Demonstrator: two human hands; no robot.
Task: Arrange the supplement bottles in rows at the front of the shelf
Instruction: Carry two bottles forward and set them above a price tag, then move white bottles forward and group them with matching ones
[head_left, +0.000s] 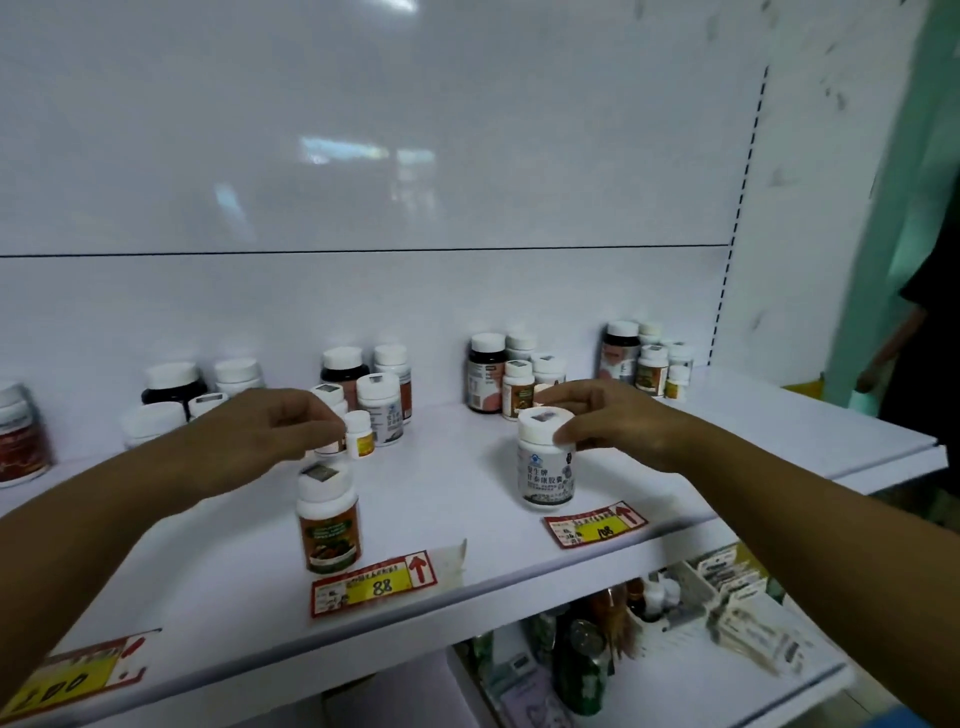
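An orange-labelled bottle (328, 522) stands near the shelf's front edge, behind the "88" price tag (375, 584). My left hand (260, 434) hovers just above and behind its cap with the fingers loosely curled and nothing clearly in them. Its fingertips overlap a white-capped bottle (329, 397) further back; whether they touch is unclear. A white bottle with blue print (544, 475) stands upright behind the "108" tag (597, 524). My right hand (618, 426) grips its cap between thumb and fingers. More supplement bottles stand in clusters at the back (387, 400), (511, 376), (649, 361).
The white shelf (467, 499) has a back panel close behind the clusters. Dark and white bottles (176, 387) and a red-labelled jar (18, 441) sit at the left. A lower shelf holds boxes and bottles (675, 623). A person in dark clothing (930, 338) stands at the right.
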